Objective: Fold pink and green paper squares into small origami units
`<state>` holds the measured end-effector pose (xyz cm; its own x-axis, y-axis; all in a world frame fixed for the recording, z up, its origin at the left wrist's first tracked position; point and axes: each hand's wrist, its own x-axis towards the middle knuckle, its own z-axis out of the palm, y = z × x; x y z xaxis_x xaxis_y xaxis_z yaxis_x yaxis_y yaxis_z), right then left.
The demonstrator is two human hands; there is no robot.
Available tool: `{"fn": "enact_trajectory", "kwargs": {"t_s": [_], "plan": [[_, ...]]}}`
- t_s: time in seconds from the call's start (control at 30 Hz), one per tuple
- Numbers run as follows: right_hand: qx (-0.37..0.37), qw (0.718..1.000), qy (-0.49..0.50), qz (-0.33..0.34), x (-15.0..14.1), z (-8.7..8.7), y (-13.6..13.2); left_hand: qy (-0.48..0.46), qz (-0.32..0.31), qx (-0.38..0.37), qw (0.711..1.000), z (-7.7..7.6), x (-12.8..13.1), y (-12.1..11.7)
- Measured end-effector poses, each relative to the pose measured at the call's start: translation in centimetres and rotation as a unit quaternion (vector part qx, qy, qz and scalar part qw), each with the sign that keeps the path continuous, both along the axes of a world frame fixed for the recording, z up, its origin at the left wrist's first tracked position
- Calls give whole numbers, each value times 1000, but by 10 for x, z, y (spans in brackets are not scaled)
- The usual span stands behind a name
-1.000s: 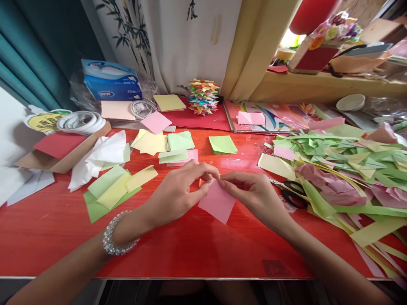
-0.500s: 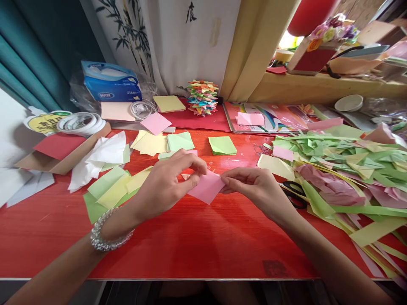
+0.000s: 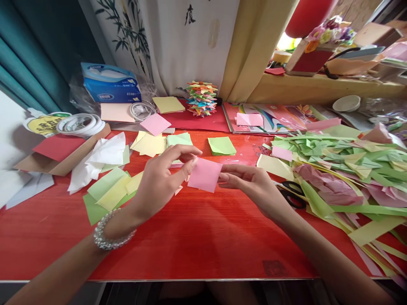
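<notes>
A square sheet of pink paper is held up just above the red table, its face toward me. My left hand, with a clear beaded bracelet at the wrist, pinches its upper left corner between thumb and forefinger. At the right edge of the sheet, the thumb and fingers of my right hand are closed on it. Behind my left hand, a stack of pale green paper squares is partly hidden. A brighter green stack lies beyond the pink sheet.
Black-handled scissors lie right of my right hand, beside a heap of green, yellow and pink paper strips. Loose green and yellow sheets lie left. A layered paper model and a blue tissue pack stand at the back.
The pink sheet has risen and shifted slightly left, turning from a corner-down diamond to a nearly level square. My left hand has moved left and up, and my hands are farther apart.
</notes>
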<state>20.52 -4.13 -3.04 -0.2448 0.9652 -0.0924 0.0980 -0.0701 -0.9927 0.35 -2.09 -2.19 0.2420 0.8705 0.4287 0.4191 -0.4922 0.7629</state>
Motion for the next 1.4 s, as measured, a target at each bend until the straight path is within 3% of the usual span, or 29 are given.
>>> {"fn": "enact_trajectory", "kwargs": {"t_s": [0.13,0.23,0.4,0.63,0.8,0.93,1.4], "plan": [[30,999,-15,-18,-2,-5,-2,44,1,-44,998,-6,5,-2],[88,991,-102,-9,-1,-6,-3,93,-9,-21,995,-6,6,-1],[194,949,-245,37,-4,-4,-7,132,-101,27,986,-9,10,-5],[228,939,-259,17,-7,-7,-8,119,-107,10,987,-13,13,-9],[323,892,-317,10,-6,-14,-8,144,-106,45,983,-15,14,-9],[381,857,-346,15,-4,-15,-8,147,-113,20,983,-15,14,-9],[340,885,-319,3,0,-5,-9,146,-115,-160,969,1,7,-9]]}}
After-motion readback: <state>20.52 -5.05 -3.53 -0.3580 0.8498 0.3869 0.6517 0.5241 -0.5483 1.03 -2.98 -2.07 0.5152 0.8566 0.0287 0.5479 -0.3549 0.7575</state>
